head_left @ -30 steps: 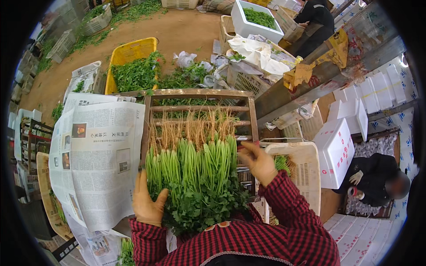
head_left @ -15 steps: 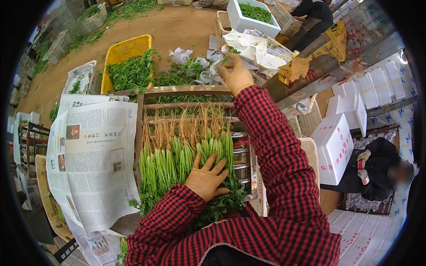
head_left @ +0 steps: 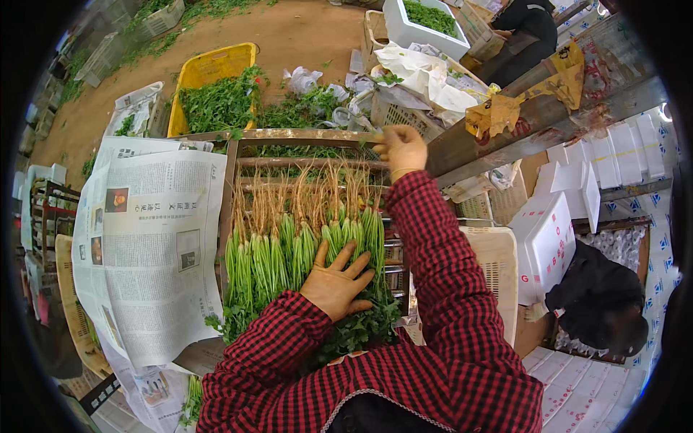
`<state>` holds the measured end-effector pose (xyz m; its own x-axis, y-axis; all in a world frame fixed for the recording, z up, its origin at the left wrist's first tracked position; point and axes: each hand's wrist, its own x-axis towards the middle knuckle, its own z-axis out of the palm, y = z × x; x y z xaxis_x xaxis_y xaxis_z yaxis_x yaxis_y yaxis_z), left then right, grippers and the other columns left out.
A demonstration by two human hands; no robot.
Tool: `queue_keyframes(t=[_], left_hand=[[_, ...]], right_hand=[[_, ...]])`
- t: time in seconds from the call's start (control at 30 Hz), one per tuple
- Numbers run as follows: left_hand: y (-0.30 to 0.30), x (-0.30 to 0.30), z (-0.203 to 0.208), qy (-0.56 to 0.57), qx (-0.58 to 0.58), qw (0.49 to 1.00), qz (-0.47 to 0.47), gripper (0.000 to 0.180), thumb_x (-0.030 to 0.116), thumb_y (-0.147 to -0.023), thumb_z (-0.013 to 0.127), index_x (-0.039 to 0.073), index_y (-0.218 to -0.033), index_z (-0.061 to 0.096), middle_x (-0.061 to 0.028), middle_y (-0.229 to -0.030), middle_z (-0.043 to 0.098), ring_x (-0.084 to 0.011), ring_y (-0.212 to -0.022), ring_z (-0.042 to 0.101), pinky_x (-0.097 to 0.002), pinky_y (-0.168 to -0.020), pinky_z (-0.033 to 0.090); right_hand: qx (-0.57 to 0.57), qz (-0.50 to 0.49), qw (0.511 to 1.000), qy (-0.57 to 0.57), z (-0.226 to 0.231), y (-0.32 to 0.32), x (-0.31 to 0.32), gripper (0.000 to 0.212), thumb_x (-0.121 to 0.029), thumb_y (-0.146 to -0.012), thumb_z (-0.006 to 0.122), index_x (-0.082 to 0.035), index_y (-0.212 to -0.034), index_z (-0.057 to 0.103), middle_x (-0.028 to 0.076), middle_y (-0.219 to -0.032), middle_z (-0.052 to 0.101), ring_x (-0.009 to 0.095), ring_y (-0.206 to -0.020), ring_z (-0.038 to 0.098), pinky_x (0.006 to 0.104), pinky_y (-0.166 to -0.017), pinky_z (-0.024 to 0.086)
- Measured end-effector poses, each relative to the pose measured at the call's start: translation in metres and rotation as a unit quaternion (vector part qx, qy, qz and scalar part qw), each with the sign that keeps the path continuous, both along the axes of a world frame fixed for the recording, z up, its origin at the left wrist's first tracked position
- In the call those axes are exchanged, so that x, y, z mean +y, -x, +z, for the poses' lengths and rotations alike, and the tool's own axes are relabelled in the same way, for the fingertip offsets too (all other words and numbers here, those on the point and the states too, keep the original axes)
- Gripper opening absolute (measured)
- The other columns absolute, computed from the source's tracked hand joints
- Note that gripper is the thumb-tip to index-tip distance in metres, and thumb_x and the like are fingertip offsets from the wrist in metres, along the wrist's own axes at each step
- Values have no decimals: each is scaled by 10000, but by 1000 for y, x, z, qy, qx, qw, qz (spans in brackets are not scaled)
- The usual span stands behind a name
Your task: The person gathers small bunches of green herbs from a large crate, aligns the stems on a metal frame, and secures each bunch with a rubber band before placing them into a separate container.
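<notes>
Rows of leafy green bunches [head_left: 271, 263] with pale stalks and stringy brown roots lie side by side on a slatted rusty metal rack [head_left: 310, 135]. The roots point away from me and the leaves toward me. My left hand [head_left: 336, 283] rests on the stalks at the right part of the row, fingers spread. Beyond the rack's far right corner, my right hand [head_left: 404, 150] is closed, its fingertips pinched together beside the rack's far bar. Whatever sits in that pinch is too small to make out.
Newspaper sheets [head_left: 148, 245] drape left of the rack. Beyond stand a yellow crate [head_left: 216, 68] of greens and a white foam box [head_left: 426, 29]. A rusty beam [head_left: 527, 115] slants across the right, near foam boxes [head_left: 541, 249] and a bending co-worker [head_left: 599, 296].
My right hand has drawn back from the white cloth to the rack's far corner, its fingers now closing. The left hand stays on the stalks. The co-worker at right has bent over.
</notes>
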<state>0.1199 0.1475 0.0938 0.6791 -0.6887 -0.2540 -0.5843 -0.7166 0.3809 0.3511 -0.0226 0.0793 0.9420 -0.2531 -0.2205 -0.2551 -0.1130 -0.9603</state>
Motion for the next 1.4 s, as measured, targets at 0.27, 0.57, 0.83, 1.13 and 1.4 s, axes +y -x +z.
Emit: queue_keyframes(t=[0.27,0.57,0.83,1.13,1.4], left_hand=[[-1,-3,3,-4,17,1000,5,703,649,-949,524,204,-1493,511,-60,-1642,345,-340,-1555,196,-699,-1216,69],[4,-3,-11,64,-55,996,2,697,635,-944,548,212,-1495,503,-73,-1631,366,-381,-1531,253,-699,-1212,93],[76,106,33,228,-246,783,523,642,212,-970,671,-19,-1510,411,-283,-1471,513,-433,-1366,494,-497,-1177,358],[66,61,-14,203,60,791,574,1215,527,-751,867,-54,-1582,197,-315,-1498,458,-415,-1382,480,-451,-1139,409],[56,56,10,88,100,789,600,1215,540,-760,843,-2,-1607,161,-339,-1528,407,-440,-1425,414,-455,-1194,347]], right_hand=[[-26,493,779,386,39,95,3,557,-330,-853,750,-154,-1361,605,106,-972,743,276,-848,716,402,-795,575],[-182,101,948,239,-7,9,-31,597,-267,-930,745,-45,-1433,511,133,-1121,726,183,-872,669,308,-739,561],[185,192,961,-80,0,182,-83,709,-380,-1006,673,-9,-1533,378,149,-1108,656,160,-736,628,294,-650,542],[115,381,914,78,-21,234,23,1465,-701,-752,790,109,-1559,-126,297,-1391,567,378,-1237,609,368,-1029,494],[98,348,853,-377,-55,233,37,1151,-246,-812,889,-164,-1623,76,253,-1454,524,440,-1258,590,659,-960,509]])
